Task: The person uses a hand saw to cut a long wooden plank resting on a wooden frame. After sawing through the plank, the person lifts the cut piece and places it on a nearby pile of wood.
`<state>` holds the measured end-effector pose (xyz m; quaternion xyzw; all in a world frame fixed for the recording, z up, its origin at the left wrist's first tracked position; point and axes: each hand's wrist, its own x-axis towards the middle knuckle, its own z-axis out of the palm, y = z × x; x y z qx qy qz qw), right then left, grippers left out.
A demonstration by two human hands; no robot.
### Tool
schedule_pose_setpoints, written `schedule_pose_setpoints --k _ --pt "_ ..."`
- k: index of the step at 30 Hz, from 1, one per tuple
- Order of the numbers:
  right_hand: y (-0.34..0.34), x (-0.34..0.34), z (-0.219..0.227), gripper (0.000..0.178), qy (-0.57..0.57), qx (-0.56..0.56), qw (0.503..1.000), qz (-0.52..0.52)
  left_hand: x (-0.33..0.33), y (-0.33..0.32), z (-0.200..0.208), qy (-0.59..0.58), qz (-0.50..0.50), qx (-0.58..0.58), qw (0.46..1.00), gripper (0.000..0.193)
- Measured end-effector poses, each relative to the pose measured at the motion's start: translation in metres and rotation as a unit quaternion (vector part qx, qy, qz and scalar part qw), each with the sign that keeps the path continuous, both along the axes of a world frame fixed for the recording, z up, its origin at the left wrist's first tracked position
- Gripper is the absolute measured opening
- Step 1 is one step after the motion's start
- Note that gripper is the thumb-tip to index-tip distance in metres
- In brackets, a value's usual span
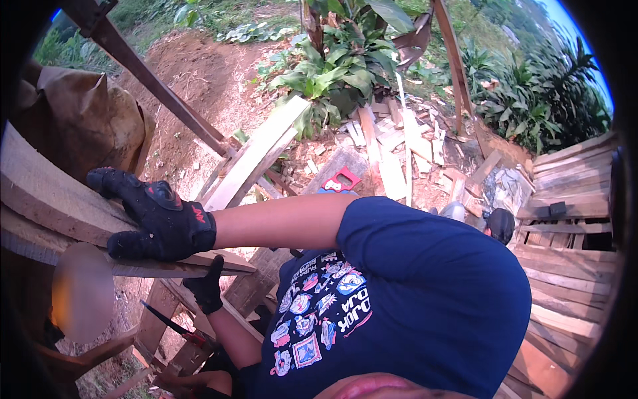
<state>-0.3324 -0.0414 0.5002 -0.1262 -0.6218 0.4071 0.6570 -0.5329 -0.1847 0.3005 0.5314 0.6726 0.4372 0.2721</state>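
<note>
My right hand (156,216), in a black glove with a hard knuckle guard, reaches across to the left. It rests on a long wooden plank (63,189), thumb and fingers spread apart. Lower down, my left hand (205,291), also in a black glove, is at the underside of the planks, near their right end. Its thumb points up against the wood, and the other fingers are partly hidden. Beneath the planks a dark narrow blade (163,318) slants toward a red part; what tool it is I cannot tell.
Another person (83,292) is beyond the planks at left. A red-handled saw (341,179) lies on a board ahead. Timber offcuts (405,139) litter the ground near leafy plants (339,70). Wooden posts (455,66) stand around, and stacked boards (565,286) lie at right.
</note>
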Motion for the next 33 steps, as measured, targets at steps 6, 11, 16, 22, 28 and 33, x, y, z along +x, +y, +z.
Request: schedule_pose_setpoints --k 6,11,16,22,28,33 --pt "0.011 0.083 -0.017 0.121 0.014 -0.003 0.998 -0.067 0.062 0.026 0.045 0.111 -0.102 -0.058 0.987 0.094" --pt "0.006 0.159 0.006 0.136 0.003 0.0 0.981 -0.196 0.105 0.049 0.114 0.103 -0.223 -0.133 0.96 0.094" --pt "-0.026 0.283 0.003 0.125 0.11 -0.154 0.954 -0.234 0.209 0.113 0.131 0.143 -0.417 -0.076 0.894 0.097" --pt "-0.083 0.385 -0.037 0.097 0.087 -0.21 0.92 -0.319 0.29 0.137 0.114 0.237 -0.535 -0.125 0.801 0.104" --pt "-0.134 0.454 -0.037 0.079 0.002 -0.21 0.845 -0.492 0.383 0.129 0.124 0.214 -0.627 -0.155 0.733 0.097" --pt "-0.157 0.52 -0.041 0.07 0.042 -0.189 0.809 -0.555 0.469 0.119 0.142 0.234 -0.664 -0.154 0.694 0.095"
